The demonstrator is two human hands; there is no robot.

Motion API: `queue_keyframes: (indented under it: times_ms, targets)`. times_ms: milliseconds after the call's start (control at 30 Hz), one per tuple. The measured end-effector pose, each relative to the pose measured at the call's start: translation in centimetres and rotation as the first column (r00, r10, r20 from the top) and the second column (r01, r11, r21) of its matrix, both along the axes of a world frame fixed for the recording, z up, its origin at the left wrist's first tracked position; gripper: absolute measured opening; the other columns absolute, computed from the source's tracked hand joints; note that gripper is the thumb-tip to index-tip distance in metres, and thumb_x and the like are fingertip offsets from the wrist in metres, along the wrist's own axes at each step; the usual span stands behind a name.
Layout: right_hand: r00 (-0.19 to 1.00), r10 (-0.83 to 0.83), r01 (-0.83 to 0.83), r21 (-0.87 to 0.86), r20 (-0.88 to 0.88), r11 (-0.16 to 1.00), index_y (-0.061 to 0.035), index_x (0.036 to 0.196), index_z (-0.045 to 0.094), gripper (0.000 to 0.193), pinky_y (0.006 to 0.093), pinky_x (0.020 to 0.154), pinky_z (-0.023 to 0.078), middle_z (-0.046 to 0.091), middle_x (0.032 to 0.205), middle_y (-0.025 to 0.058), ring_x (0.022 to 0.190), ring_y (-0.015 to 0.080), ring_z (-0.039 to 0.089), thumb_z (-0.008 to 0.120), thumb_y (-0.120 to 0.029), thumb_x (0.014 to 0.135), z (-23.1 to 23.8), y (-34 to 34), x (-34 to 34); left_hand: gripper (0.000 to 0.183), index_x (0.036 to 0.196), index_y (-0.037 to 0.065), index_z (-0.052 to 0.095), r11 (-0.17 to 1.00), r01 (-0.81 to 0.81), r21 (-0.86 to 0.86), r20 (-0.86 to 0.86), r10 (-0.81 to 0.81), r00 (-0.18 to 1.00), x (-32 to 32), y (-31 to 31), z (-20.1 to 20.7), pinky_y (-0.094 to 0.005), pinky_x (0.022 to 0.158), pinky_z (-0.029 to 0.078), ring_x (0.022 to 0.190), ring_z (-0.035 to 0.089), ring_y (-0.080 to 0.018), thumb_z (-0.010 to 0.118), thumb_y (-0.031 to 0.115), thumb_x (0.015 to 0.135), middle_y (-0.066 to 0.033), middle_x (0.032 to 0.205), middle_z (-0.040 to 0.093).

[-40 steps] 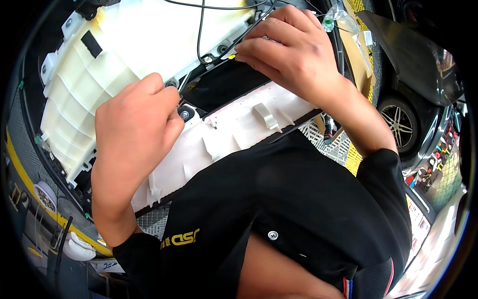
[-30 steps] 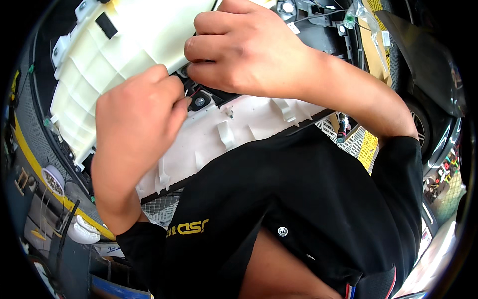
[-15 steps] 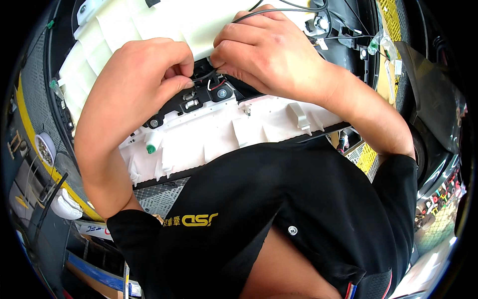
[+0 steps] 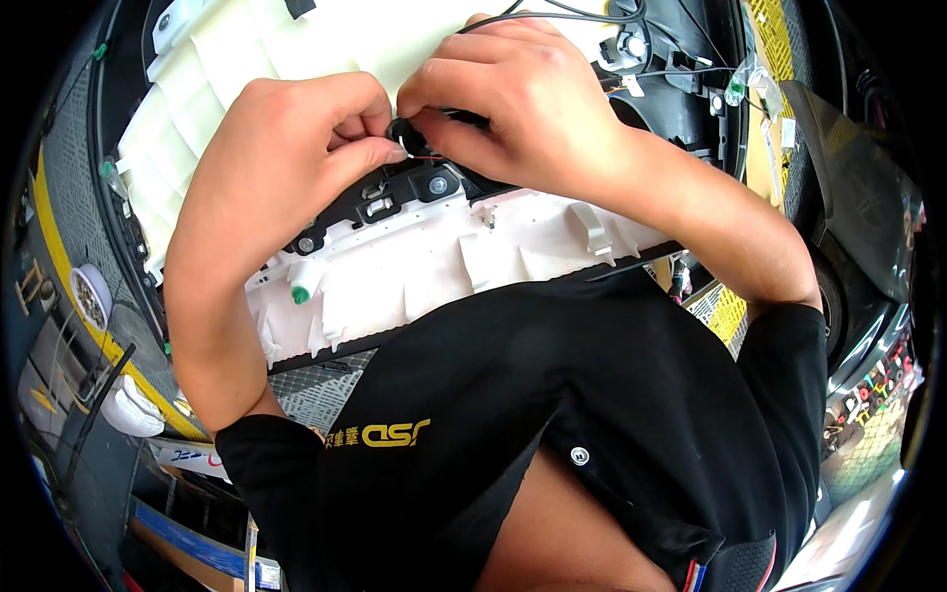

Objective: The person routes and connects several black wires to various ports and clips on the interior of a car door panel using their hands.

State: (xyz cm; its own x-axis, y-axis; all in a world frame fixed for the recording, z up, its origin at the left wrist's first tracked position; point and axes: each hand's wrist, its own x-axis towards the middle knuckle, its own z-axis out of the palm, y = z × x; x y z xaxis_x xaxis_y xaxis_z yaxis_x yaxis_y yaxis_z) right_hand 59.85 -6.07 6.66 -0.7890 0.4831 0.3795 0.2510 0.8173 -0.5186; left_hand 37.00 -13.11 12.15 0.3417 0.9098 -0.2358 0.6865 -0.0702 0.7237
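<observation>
My left hand is closed in a pinch on a thin red-and-white wire, over the gap in a pale panel. Close beside it, my right hand has thumb and forefinger drawn together at a small black part; what lies between those fingertips is hidden. Below the fingers sits a black latch-like bracket with a round bolt. A black cable passes over the back of the right hand's fingers.
The white ribbed lower panel carries a white plug with a green tip and a raised clip. More dark cables and metal fittings are at the upper right. A bowl of small parts stands at the far left.
Both hands have shifted slightly, the right one to the left, bringing their fingertips closer together. The black cable stretch seen between them before is now mostly hidden, and the red wire shows near the left thumb.
</observation>
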Motion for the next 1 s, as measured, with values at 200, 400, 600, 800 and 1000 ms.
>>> queue_keyframes:
  times_ms: [200,400,600,800,1000]
  targets:
    - [0.999,-0.040,0.041,0.019,-0.026,0.999,-0.0170,0.088,0.077,0.014,0.0416,0.081,0.057,0.074,0.084,0.0007,0.088,0.0255,0.075,0.082,-0.023,0.077,-0.3,-0.2,0.0,0.017,0.093,-0.003,0.066,0.992,-0.124,-0.038,0.036,0.126,0.991,0.4,0.4,0.3,-0.0245,0.063,0.052,0.069,0.068,-0.0093,0.082,-0.002,0.087,-0.0049,0.076,0.069]
    - [0.997,0.045,-0.047,-0.033,-0.060,0.998,-0.0156,0.092,0.078,0.017,0.0412,0.088,0.057,0.075,0.084,0.0018,0.092,0.0276,0.075,0.085,-0.024,0.079,-0.6,0.4,0.4,0.011,0.096,-0.004,0.070,0.980,-0.146,-0.136,0.036,0.152,0.988,-0.2,0.4,0.5,-0.0233,0.065,0.051,0.072,0.068,-0.0087,0.078,0.000,0.091,-0.0036,0.081,0.071]
    - [0.998,-0.007,0.006,-0.024,-0.060,1.000,-0.0148,0.089,0.077,0.017,0.0405,0.089,0.056,0.075,0.083,0.0022,0.091,0.0276,0.075,0.086,-0.024,0.078,-0.8,-0.1,0.5,0.010,0.099,-0.003,0.073,0.979,-0.132,-0.154,0.093,0.148,0.985,-0.6,0.6,0.1,-0.0250,0.065,0.052,0.071,0.069,-0.0108,0.075,0.006,0.095,-0.0064,0.078,0.071]
    - [0.996,-0.054,0.054,-0.008,-0.077,0.999,-0.0164,0.086,0.075,0.017,0.0403,0.081,0.057,0.073,0.079,0.0009,0.088,0.0269,0.075,0.086,-0.024,0.074,-0.8,-0.4,0.1,0.011,0.099,-0.002,0.073,0.975,-0.150,-0.165,0.076,0.164,0.983,-0.6,0.5,0.0,-0.0270,0.063,0.052,0.069,0.070,-0.0120,0.075,0.007,0.095,-0.0082,0.077,0.072]
    - [0.997,-0.083,0.082,0.067,0.005,0.994,-0.0188,0.083,0.075,0.014,0.0405,0.080,0.058,0.071,0.078,-0.0009,0.091,0.0250,0.075,0.084,-0.027,0.075,-0.4,-0.4,-0.5,0.010,0.098,-0.001,0.073,0.991,-0.123,-0.052,-0.023,0.122,0.992,0.0,0.6,0.1,-0.0309,0.064,0.053,0.069,0.071,-0.0190,0.076,0.007,0.093,-0.0118,0.081,0.072]
